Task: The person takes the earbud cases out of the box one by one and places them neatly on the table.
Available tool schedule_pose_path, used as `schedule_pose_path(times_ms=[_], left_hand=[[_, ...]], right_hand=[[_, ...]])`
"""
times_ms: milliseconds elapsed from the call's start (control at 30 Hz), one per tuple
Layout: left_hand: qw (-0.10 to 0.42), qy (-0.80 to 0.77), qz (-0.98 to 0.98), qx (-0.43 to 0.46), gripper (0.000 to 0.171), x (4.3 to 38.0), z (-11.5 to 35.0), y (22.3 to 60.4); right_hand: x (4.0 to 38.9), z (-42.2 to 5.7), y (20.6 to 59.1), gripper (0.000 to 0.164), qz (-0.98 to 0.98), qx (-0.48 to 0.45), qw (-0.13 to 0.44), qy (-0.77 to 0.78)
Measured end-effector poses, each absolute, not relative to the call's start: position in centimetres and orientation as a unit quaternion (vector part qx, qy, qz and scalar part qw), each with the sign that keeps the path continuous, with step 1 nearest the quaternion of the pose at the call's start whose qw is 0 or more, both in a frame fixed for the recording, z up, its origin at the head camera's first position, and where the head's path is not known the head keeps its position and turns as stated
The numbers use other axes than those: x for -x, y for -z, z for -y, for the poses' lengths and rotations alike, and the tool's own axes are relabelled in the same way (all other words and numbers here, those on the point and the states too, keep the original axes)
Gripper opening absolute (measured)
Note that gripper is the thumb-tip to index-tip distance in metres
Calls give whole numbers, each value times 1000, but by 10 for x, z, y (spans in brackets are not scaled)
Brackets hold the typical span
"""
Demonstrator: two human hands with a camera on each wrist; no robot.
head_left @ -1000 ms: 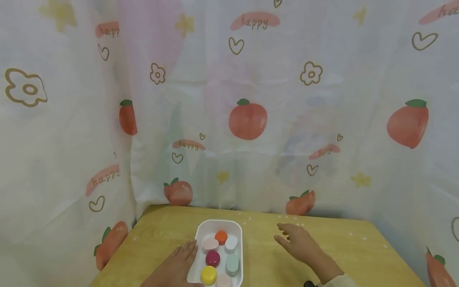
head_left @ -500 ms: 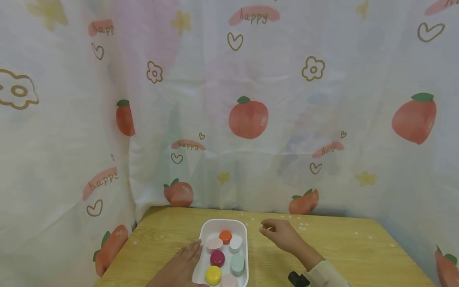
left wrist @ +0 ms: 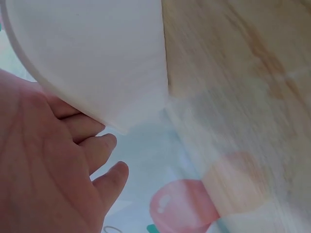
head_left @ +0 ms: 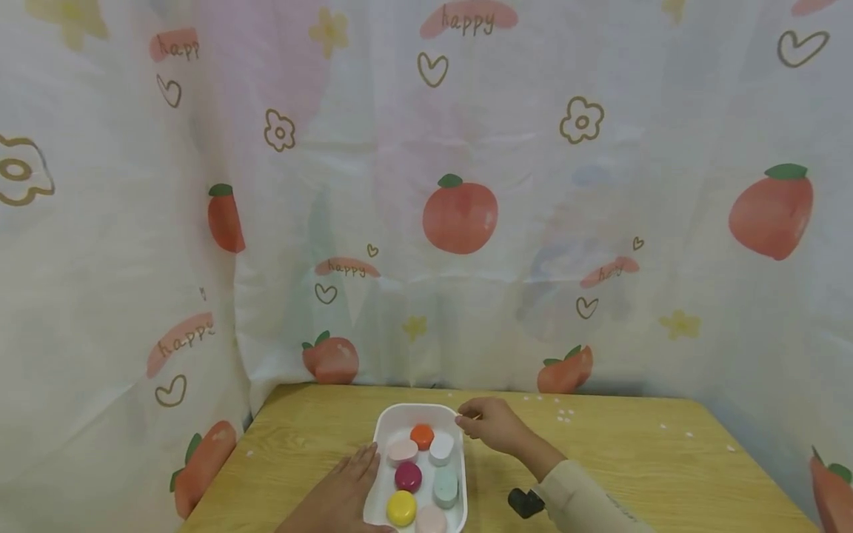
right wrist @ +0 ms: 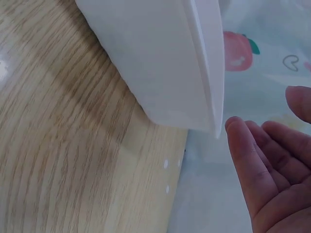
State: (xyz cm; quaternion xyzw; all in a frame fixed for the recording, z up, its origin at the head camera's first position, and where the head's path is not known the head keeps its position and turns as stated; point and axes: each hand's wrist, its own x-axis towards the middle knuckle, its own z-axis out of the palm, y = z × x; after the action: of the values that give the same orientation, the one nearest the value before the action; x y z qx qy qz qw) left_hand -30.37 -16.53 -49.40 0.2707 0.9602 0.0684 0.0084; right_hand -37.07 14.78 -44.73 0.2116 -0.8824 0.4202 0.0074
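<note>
A white rectangular tray (head_left: 378, 477) with rounded corners stands on the wooden table. In it lie smooth rounded pieces: orange (head_left: 422, 437), pale pink (head_left: 403, 451), white (head_left: 441, 448), magenta (head_left: 408, 477), mint green (head_left: 445, 487), yellow (head_left: 401, 508), and another pale pink one (head_left: 430, 520) at the bottom edge. My left hand (head_left: 336, 492) lies along the tray's left side, its fingers extended against the wall; the left wrist view shows them at the rim. My right hand (head_left: 496, 426) is at the far right corner, fingers loosely bent, thumb apart. In the right wrist view a small gap separates its fingertips from the rim.
The light wooden table (head_left: 640, 459) extends to both sides of the tray, with small white spots near its far edge. A white printed curtain (head_left: 460, 296) encloses the back and sides. A black object (head_left: 526, 503) shows beside my right sleeve (head_left: 586, 496).
My right hand has come leftward across the table to the tray's far right corner, its fingers bending a little more. The left hand stays at the tray's left side. The head view has shifted slightly.
</note>
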Motion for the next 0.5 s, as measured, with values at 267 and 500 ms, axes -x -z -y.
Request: schedule_pose_path(times_ms=[267, 500], left_hand=[[32, -79, -965, -248, 112, 299, 165, 495], [-5, -49, -957, -285, 114, 303, 166, 497]], right_hand=[[370, -132, 448, 36, 885, -201, -22, -419], [378, -121, 452, 30, 881, -181, -45, -434]])
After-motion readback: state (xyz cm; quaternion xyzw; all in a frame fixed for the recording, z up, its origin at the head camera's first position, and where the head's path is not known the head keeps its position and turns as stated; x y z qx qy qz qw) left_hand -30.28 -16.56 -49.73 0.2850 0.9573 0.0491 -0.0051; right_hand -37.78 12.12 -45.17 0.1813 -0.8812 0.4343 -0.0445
